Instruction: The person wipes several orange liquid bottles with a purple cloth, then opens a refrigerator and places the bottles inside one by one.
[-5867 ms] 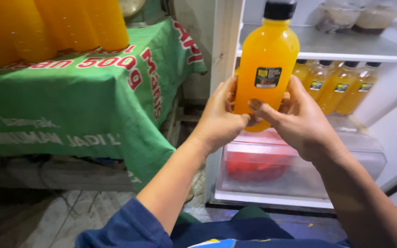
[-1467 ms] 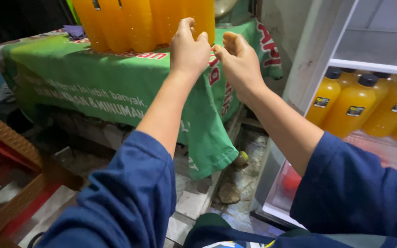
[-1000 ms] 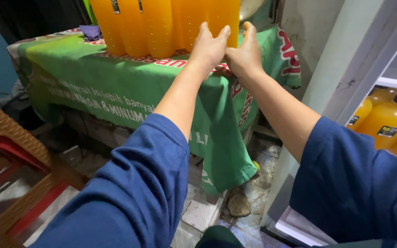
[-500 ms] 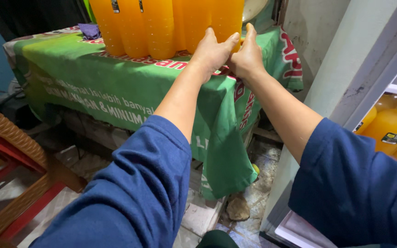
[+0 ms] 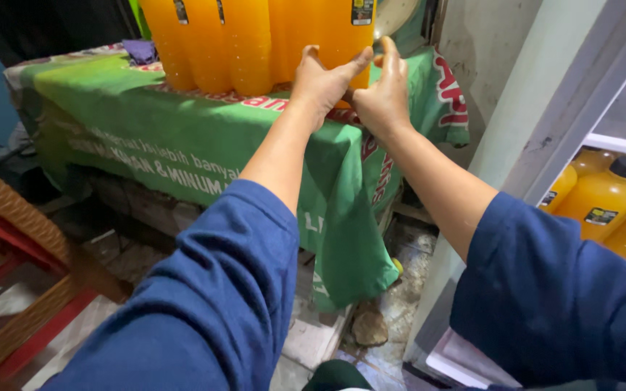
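Both my arms reach out to a row of tall orange juice bottles on a table draped in a green printed cloth (image 5: 182, 137). My left hand (image 5: 322, 81) and my right hand (image 5: 384, 94) wrap around the base of the rightmost orange bottle (image 5: 342, 29), one on each side. The bottle stands at the table's right corner, and its top is out of frame. Several more orange bottles (image 5: 211, 36) stand to its left.
An open fridge (image 5: 545, 145) stands at the right, with small black-capped orange bottles (image 5: 603, 206) on a shelf. A brown wicker chair with red frame (image 5: 9, 253) is at lower left. Below is a rough, dirty floor with stones (image 5: 371, 326).
My hands left the bottle held at the fridge and swung left to the table. Over the last second they have closed around the rightmost tall bottle while the view moved nearer.
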